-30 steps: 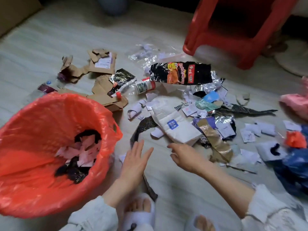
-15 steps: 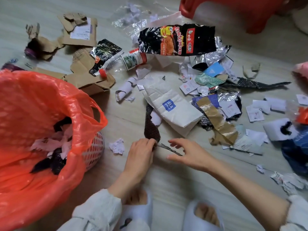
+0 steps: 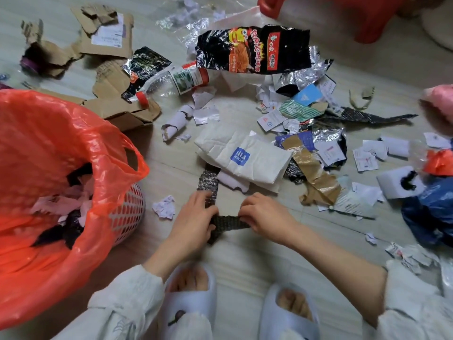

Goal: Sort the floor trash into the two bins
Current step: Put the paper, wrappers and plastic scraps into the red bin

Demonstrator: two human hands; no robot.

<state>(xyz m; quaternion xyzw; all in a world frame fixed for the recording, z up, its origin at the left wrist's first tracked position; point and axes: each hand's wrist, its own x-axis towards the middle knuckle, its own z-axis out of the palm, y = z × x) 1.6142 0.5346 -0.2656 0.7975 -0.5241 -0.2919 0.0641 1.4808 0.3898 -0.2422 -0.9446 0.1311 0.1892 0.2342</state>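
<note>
- Left hand (image 3: 193, 217) pinching the near left part of a dark metallic wrapper strip (image 3: 226, 223), low centre of the frame.
- Right hand (image 3: 266, 217) gripping the same strip at its right end, a short stretch spanning between the two hands.
- Rest of the strip running up the frame, tucked under a white HLA paper bag (image 3: 245, 157) on the floor (image 3: 245, 253).
- Red-lined white basket bin (image 3: 61, 192) at left, holding paper scraps and dark bits.
- Blue bag (image 3: 431, 212) at the right edge.
- Black noodle wrapper (image 3: 252, 50), plastic bottle (image 3: 176, 82) and torn cardboard (image 3: 105, 38) scattered across the upper half.
- Crumpled paper scrap (image 3: 164, 206) just left of the left hand.
</note>
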